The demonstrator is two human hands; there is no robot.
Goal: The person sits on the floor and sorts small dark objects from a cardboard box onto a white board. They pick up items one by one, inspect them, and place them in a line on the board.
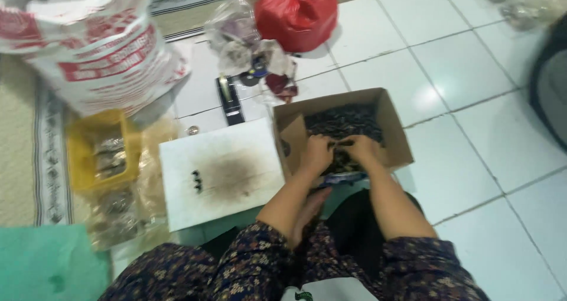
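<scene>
- Cardboard box (394, 137) sits open on the white tiled floor (472, 65), right of centre and just far of our knees, filled with a heap of small dark pieces (345, 123).
- We have both hands down inside the near part of that box, side by side and almost touching.
- Our left hand (317, 153) is curled over the dark pieces; its fingers are bent inward, but we cannot tell whether they pinch anything.
- Our right hand (361, 149) is curled the same way on the heap, and here too we cannot tell what, if anything, it grips.
- Just left of the box lies a white board (220, 174) with a dark smudge in its middle and a few small dark bits on it.
- Further left stands a yellow basket (101, 150), with crumpled clear plastic (121, 215) near it.
- Far left, a large white sack with red print (88, 47) leans over the basket.
- Beyond the box we see a red plastic bag (295, 15), a clear bag (233, 29) beside it, and a slim black object (230, 100) on the tiles.
- A green cloth (50, 262) lies at the near left corner.
</scene>
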